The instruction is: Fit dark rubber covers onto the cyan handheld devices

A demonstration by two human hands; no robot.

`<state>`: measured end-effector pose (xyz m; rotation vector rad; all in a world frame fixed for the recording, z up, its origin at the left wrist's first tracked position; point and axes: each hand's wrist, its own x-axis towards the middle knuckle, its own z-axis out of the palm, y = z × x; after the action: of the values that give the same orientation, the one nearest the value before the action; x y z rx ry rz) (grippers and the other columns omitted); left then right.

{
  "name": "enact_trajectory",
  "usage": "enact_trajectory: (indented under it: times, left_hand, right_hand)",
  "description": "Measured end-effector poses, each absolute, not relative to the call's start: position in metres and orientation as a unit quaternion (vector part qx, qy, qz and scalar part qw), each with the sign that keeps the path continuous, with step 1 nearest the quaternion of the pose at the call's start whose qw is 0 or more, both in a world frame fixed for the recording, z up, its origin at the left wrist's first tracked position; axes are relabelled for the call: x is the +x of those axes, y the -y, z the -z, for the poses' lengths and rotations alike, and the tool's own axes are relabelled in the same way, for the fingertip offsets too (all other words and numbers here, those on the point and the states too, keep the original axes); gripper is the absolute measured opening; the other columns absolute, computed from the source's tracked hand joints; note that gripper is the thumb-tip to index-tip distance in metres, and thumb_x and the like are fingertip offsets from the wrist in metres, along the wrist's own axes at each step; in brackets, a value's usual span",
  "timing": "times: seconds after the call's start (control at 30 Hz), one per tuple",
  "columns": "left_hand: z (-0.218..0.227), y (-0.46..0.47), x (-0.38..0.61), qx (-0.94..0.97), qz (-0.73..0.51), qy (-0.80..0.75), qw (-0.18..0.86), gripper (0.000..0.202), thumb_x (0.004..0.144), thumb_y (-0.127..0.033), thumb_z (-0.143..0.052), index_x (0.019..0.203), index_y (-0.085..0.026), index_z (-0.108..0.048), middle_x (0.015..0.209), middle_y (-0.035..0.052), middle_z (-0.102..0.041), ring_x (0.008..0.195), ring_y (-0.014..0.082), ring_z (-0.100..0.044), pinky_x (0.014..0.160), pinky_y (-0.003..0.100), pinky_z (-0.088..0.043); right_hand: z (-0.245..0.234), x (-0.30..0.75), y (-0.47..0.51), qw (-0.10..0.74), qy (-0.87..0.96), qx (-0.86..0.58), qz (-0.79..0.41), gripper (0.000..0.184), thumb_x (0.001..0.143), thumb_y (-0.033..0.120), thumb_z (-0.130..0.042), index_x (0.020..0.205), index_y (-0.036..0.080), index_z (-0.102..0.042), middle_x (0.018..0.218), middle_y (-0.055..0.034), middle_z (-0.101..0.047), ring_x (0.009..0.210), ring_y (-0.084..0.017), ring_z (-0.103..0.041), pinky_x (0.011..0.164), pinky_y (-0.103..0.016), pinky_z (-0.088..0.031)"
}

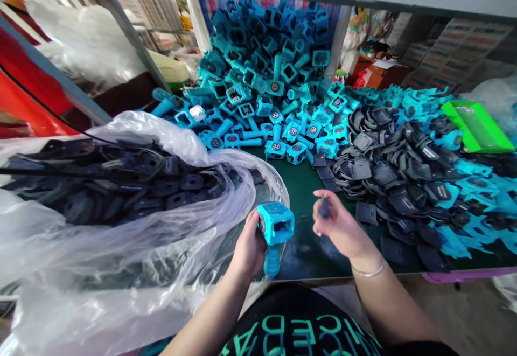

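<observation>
right here at the chest, teal capitals on a black shirt (299, 326) sit upside down to this view, too cut off to read in full. the left hand (248, 243) has its fingers curled closed around a blue plastic moulded part (276, 224), gripping it just under the square head, with the open face turned up and the stubby handle hanging down, a hold that seems to keep that face in plain view. the right hand (339, 227), a thin bracelet (367, 272) at its wrist, pinches a small dark piece (323, 208) between thumb and fingertips, right beside the blue part but not touching it.

to the left, a clear plastic bag (121, 248) lies open, full of dark moulded parts (121, 186), its mouth turned toward the hands, handy for reaching. ahead on the green table mat (307, 197), dark flat pieces (391, 200) spread right, and a great heap of blue parts (262, 70) rises behind. round marks show on the blue parts, but no lettering can be read. farther right sits a bright green tray (476, 127).
</observation>
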<state>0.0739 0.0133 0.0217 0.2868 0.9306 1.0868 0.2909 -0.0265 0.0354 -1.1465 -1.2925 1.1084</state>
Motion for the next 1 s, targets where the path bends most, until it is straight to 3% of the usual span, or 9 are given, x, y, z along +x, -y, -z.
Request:
enact_trajectory:
  times: [0.1, 0.23, 0.5, 0.57, 0.63, 0.73, 0.8, 0.9, 1.0]
  left_hand:
    - [-0.028, -0.011, 0.08, 0.133, -0.503, -0.415, 0.746, 0.056, 0.07, -0.058, -0.089, 0.104, -0.02, -0.065, 0.088, -0.0008, -0.074, 0.102, 0.0267, -0.074, 0.095, 0.039, -0.058]
    - [-0.032, -0.007, 0.081, 0.198, -0.488, -0.411, 0.744, 0.074, 0.059, -0.062, -0.095, 0.111, -0.022, -0.061, 0.093, 0.0004, -0.075, 0.105, 0.0296, -0.074, 0.099, 0.044, -0.057]
    - [-0.021, 0.011, 0.073, 0.263, -0.53, -0.374, 0.714, 0.097, 0.053, -0.067, -0.096, 0.132, -0.026, -0.058, 0.126, 0.0088, -0.075, 0.129, 0.0346, -0.066, 0.11, 0.044, -0.052]
    - [-0.024, 0.015, 0.07, 0.278, -0.529, -0.361, 0.716, 0.097, 0.053, -0.058, -0.099, 0.135, -0.025, -0.058, 0.131, 0.0104, -0.073, 0.128, 0.035, -0.067, 0.111, 0.043, -0.052]
    - [-0.024, 0.019, 0.067, 0.268, -0.532, -0.339, 0.728, 0.094, 0.057, -0.057, -0.097, 0.137, -0.026, -0.059, 0.132, 0.0108, -0.073, 0.129, 0.0356, -0.066, 0.112, 0.044, -0.052]
    - [-0.014, 0.022, 0.06, 0.263, -0.535, -0.293, 0.747, 0.094, 0.059, -0.061, -0.094, 0.141, -0.028, -0.061, 0.13, 0.011, -0.074, 0.128, 0.0383, -0.067, 0.109, 0.048, -0.054]
    - [-0.003, 0.024, 0.058, 0.28, -0.535, -0.29, 0.742, 0.087, 0.059, -0.059, -0.093, 0.137, -0.029, -0.067, 0.124, 0.0104, -0.076, 0.123, 0.038, -0.068, 0.107, 0.047, -0.055]
    - [0.012, 0.025, 0.062, 0.288, -0.56, -0.306, 0.714, 0.076, 0.062, -0.055, -0.091, 0.131, -0.03, -0.073, 0.121, 0.0089, -0.077, 0.12, 0.0364, -0.069, 0.106, 0.044, -0.056]
    - [0.015, 0.019, 0.063, 0.261, -0.581, -0.311, 0.705, 0.071, 0.059, -0.056, -0.091, 0.123, -0.033, -0.077, 0.124, 0.0058, -0.077, 0.121, 0.0361, -0.069, 0.106, 0.043, -0.057]
  right_hand:
    - [-0.051, 0.258, 0.037, 0.478, 0.616, -0.508, -0.367, 0.07, 0.079, 0.049, -0.089, 0.131, 0.028, -0.047, 0.105, -0.0027, -0.061, 0.082, -0.016, -0.068, 0.07, -0.029, -0.063]
    - [-0.057, 0.233, 0.035, 0.439, 0.747, -0.48, -0.137, 0.065, 0.082, 0.032, -0.088, 0.135, 0.024, -0.051, 0.132, -0.015, -0.061, 0.127, -0.032, -0.064, 0.106, -0.052, -0.058]
    - [-0.056, 0.221, 0.024, 0.413, 0.804, -0.422, -0.061, 0.072, 0.093, 0.021, -0.076, 0.156, 0.026, -0.043, 0.135, -0.0128, -0.065, 0.132, -0.029, -0.061, 0.112, -0.049, -0.056]
    - [-0.055, 0.223, 0.026, 0.412, 0.823, -0.389, -0.045, 0.076, 0.097, 0.031, -0.073, 0.163, 0.029, -0.036, 0.14, -0.0127, -0.063, 0.136, -0.029, -0.059, 0.115, -0.049, -0.054]
    - [-0.052, 0.224, 0.028, 0.45, 0.803, -0.383, -0.073, 0.086, 0.097, 0.057, -0.067, 0.168, 0.029, -0.028, 0.152, -0.0153, -0.054, 0.145, -0.032, -0.052, 0.12, -0.051, -0.049]
    - [-0.044, 0.218, 0.029, 0.508, 0.721, -0.434, -0.182, 0.105, 0.09, 0.089, -0.038, 0.17, 0.023, -0.018, 0.166, -0.0198, -0.036, 0.155, -0.036, -0.04, 0.125, -0.056, -0.041]
    - [-0.039, 0.209, 0.029, 0.507, 0.701, -0.447, -0.227, 0.103, 0.091, 0.09, -0.032, 0.167, 0.021, -0.023, 0.164, -0.0204, -0.038, 0.154, -0.036, -0.042, 0.126, -0.056, -0.041]
    - [-0.033, 0.19, 0.028, 0.552, 0.685, -0.428, -0.208, 0.084, 0.096, 0.083, -0.04, 0.153, 0.023, -0.042, 0.152, -0.018, -0.049, 0.145, -0.034, -0.05, 0.122, -0.053, -0.045]
    - [-0.029, 0.178, 0.023, 0.584, 0.674, -0.417, -0.175, 0.074, 0.1, 0.078, -0.037, 0.148, 0.023, -0.046, 0.147, -0.0173, -0.051, 0.142, -0.032, -0.052, 0.12, -0.052, -0.047]
